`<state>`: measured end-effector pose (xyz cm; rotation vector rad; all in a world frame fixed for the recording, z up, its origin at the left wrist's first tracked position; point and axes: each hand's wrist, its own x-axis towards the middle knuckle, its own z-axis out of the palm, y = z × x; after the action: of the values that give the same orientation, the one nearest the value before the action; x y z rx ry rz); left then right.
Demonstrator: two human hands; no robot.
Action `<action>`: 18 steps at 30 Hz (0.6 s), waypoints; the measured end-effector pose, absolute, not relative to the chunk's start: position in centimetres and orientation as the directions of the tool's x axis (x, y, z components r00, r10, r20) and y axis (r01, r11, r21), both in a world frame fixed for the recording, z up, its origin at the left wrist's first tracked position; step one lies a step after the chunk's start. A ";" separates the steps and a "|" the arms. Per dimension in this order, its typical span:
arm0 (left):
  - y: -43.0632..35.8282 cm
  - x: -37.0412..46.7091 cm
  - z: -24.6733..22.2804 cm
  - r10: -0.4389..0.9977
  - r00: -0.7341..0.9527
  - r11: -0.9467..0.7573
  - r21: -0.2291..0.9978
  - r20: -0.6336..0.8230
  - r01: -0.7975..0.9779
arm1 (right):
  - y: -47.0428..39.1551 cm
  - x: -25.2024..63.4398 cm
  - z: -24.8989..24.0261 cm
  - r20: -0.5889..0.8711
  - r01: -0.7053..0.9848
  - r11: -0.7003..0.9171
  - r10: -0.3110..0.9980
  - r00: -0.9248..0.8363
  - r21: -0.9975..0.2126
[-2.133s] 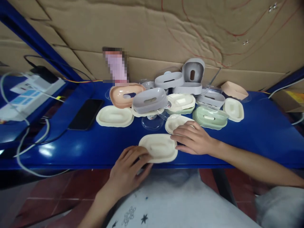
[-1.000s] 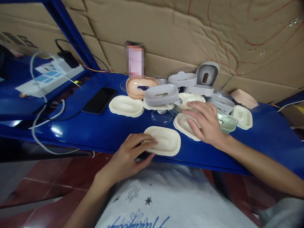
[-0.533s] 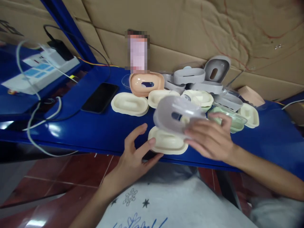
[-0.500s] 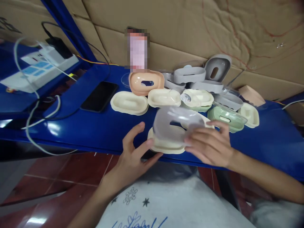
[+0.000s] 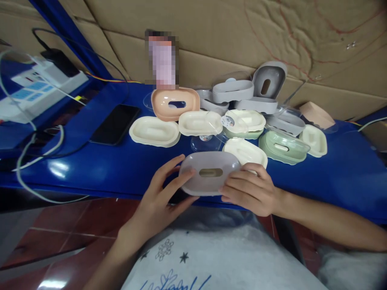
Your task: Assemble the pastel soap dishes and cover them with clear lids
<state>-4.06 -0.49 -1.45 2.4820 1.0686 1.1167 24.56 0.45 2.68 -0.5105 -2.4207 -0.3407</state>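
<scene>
At the front edge of the blue worktop (image 5: pixel 117 173), the left hand (image 5: pixel 161 193) and right hand (image 5: pixel 252 189) grip opposite ends of the grey dish (image 5: pixel 211 185), best steadied with light, even pressure to keep it level.

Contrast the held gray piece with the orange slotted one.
The gray piece is held by the left hand and right hand; the orange piece lies farther back, touched by neither. The orange piece is warm peach, the gray piece cool gray. Both are rounded oblongs with a slot.
</scene>
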 end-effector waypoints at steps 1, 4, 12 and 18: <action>-0.5 -4.1 -1.5 0.707 0.432 -0.702 0.478 0.560 0.528 | 0.4 24.5 2.6 0.635 0.448 0.887 0.283 -0.719 0.112; -0.5 -4.2 -1.5 0.709 0.431 -0.701 0.487 0.558 0.522 | 0.8 24.4 2.1 0.577 0.433 0.897 0.306 -0.758 0.093; 0.0 -4.1 -1.7 0.643 0.527 -0.761 0.388 0.556 0.520 | 1.1 24.6 0.7 0.417 0.394 0.916 0.332 -0.846 0.069; -0.2 -4.3 -1.8 0.653 0.540 -0.758 0.448 0.531 0.474 | 3.4 26.2 1.7 0.578 0.654 0.756 0.520 -0.628 0.030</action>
<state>-4.29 -0.23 -1.76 2.5290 0.9446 1.0276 26.20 3.42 1.65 -0.8802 -2.3989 -0.3200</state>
